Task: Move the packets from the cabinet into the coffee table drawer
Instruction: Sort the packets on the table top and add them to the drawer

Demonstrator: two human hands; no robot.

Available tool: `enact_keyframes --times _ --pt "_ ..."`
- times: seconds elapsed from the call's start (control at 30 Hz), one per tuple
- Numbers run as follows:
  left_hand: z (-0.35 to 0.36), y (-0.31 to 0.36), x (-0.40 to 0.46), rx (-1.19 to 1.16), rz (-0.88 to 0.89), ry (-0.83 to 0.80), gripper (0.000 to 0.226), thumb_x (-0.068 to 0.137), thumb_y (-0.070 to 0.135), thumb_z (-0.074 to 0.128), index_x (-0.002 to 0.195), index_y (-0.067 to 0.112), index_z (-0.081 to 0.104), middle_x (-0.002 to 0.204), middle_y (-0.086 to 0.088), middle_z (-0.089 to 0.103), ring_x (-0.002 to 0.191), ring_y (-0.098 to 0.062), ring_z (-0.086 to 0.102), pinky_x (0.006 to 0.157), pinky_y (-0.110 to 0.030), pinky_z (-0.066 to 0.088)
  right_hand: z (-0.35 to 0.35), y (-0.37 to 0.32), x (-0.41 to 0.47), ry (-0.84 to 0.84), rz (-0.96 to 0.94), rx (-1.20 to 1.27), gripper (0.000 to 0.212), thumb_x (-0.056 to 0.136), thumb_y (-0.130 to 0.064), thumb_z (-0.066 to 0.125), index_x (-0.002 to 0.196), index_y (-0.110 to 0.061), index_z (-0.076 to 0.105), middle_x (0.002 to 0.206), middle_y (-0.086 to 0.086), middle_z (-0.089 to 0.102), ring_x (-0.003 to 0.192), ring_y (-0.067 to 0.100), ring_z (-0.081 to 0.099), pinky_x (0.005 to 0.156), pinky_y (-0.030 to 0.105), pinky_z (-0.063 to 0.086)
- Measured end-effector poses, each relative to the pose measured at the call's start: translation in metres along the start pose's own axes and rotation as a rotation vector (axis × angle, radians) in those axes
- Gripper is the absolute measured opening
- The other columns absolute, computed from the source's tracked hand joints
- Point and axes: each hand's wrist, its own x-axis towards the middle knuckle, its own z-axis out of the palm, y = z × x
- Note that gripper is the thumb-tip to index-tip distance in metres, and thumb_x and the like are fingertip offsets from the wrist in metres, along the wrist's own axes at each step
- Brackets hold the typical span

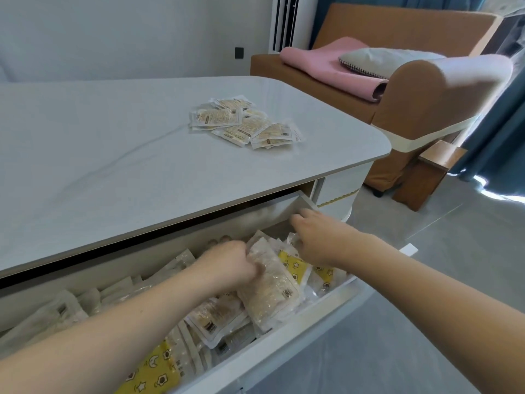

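— Where are the hands?

— Both are down in the open drawer [326, 311] of the coffee table [142, 155], in the lower half of the frame. The left hand [230, 265] is curled onto the upper end of a clear packet [270, 285] of pale contents at the centre, fingers bent round its edge. The right hand [321, 237] is just right of it, fingers bent down among the packets at the drawer's far right end; whether it actually pinches one I cannot tell.

— How does that clear packet lie?

— Tilted, propped on the others, its long axis running from the upper left, under the left hand, down toward the lower right and the drawer's front wall.

— Anything readable?

— No. The small dark labels are blurred. Two yellow packets carry star and moon drawings, one [153, 373] at the bottom left of centre, one [292, 265] under the right forearm.

— And the rest of the packets?

— The drawer is crowded with them, overlapping at all angles. A loose pile [244, 122] sits on the tabletop, upper centre, well apart from both hands; its print is too small to read.
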Motion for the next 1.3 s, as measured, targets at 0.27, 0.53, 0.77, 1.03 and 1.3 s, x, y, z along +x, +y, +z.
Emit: enact_keyframes --times 0.27,0.53,0.77,1.03,1.3 --pt "-0.005 -0.033 -0.018 0.136 0.000 -0.001 0.041 0.080 0.033 0.050 0.120 0.028 0.053 0.122 0.001 0.056 0.104 -0.018 0.056 0.085 -0.035 0.050 0.023 -0.028 0.014 -0.342 -0.082 0.040 0.104 0.074 -0.062 0.070 0.153 -0.034 0.009 0.159 -0.002 0.020 0.143 0.026 0.025 0.113 0.050 0.029" --pt "-0.023 -0.069 -0.037 0.131 0.069 -0.397 0.084 0.063 0.052 0.081 0.133 0.042 0.035 0.129 0.013 0.054 0.102 -0.009 0.058 0.087 -0.030 0.049 0.015 -0.047 0.024 -0.485 -0.084 0.052 0.074 0.080 -0.036 0.060 0.147 -0.040 0.028 0.161 -0.008 0.003 0.146 0.030 0.017 0.111 0.053 0.030" --pt "-0.026 -0.066 -0.036 -0.031 -0.011 -0.413 0.066 0.074 0.056 0.075 0.124 0.022 0.051 0.103 0.014 0.061 0.082 0.000 0.055 0.067 -0.012 0.045 0.025 -0.051 0.043 -0.378 0.063 0.109 0.062 0.100 -0.054 0.027 0.151 -0.020 0.028 0.155 0.010 0.031 0.141 0.031 0.032 0.112 0.044 0.026" --pt "-0.006 -0.040 -0.031 0.009 -0.004 -0.391 0.039 0.067 0.038 0.078 0.100 0.032 0.058 0.104 0.007 0.067 0.091 -0.010 0.066 0.076 -0.029 0.057 0.032 -0.049 0.089 -0.351 0.243 0.185 0.044 0.088 -0.045 0.062 0.119 -0.013 0.061 0.092 -0.001 0.060 0.081 0.017 0.058 0.074 0.031 0.046" --pt "-0.028 -0.060 -0.015 -0.022 -0.187 -0.663 0.057 0.067 0.027 0.071 0.120 0.011 0.057 0.109 -0.006 0.058 0.084 -0.021 0.052 0.075 -0.034 0.048 0.024 -0.026 0.082 -0.062 0.268 0.251 0.037 0.092 -0.011 0.052 0.128 -0.005 0.055 0.117 0.015 0.062 0.104 0.031 0.062 0.078 0.031 0.048"
